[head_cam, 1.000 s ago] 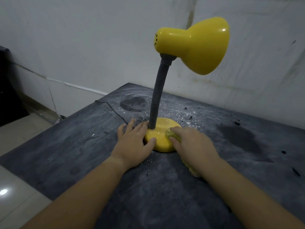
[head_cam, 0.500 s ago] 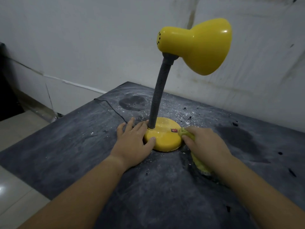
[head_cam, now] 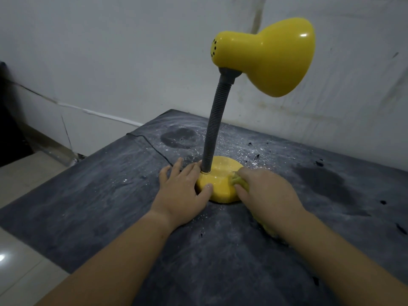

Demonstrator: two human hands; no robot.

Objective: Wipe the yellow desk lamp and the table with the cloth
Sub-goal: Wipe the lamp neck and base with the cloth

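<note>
The yellow desk lamp (head_cam: 267, 56) stands on the dark table (head_cam: 88, 195), with a grey flexible neck (head_cam: 213, 129) rising from its round yellow base (head_cam: 220, 175). My left hand (head_cam: 182, 191) lies flat against the base's left side, thumb on its rim. My right hand (head_cam: 267, 193) presses a yellow-green cloth (head_cam: 239, 181) onto the right part of the base. More of the cloth shows under my right wrist.
White dust and dark crumbs are scattered over the table around the lamp. Two darker patches mark the surface, one behind the lamp and one at the right. The lamp's black cord (head_cam: 150, 143) runs off the left edge. A white wall stands close behind.
My right hand has slid the cloth back to the left, from beside the base onto its right top. The left hand has stayed on the base.
</note>
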